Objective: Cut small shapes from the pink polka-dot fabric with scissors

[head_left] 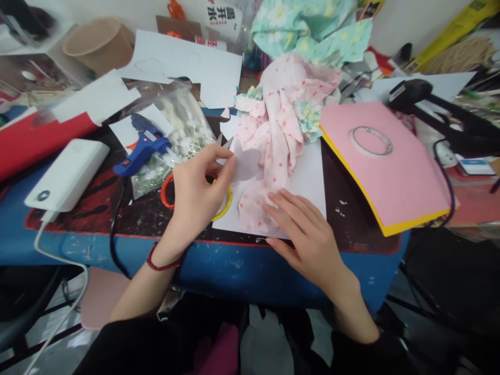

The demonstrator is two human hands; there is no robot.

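Note:
My left hand (205, 182) pinches the edge of a small pale grey-white paper piece (247, 164) between thumb and fingers. Under that hand lie scissors (167, 191) with orange and yellow handles, their tips pointing away from me. My right hand (304, 229) rests with its fingers spread on the lower end of pink cloth (282, 135) with red dots. The cloth lies bunched over a white paper sheet (312, 179). Green flowered cloth (304, 28) is heaped behind it.
To the left are a blue glue gun (144, 148), a plastic bag (183, 122) of white buds and a white power bank (68, 174) with a cable. On the right, pink sheets (383, 182) carry a clear ring (371, 141); a black stand (441, 112) is beyond.

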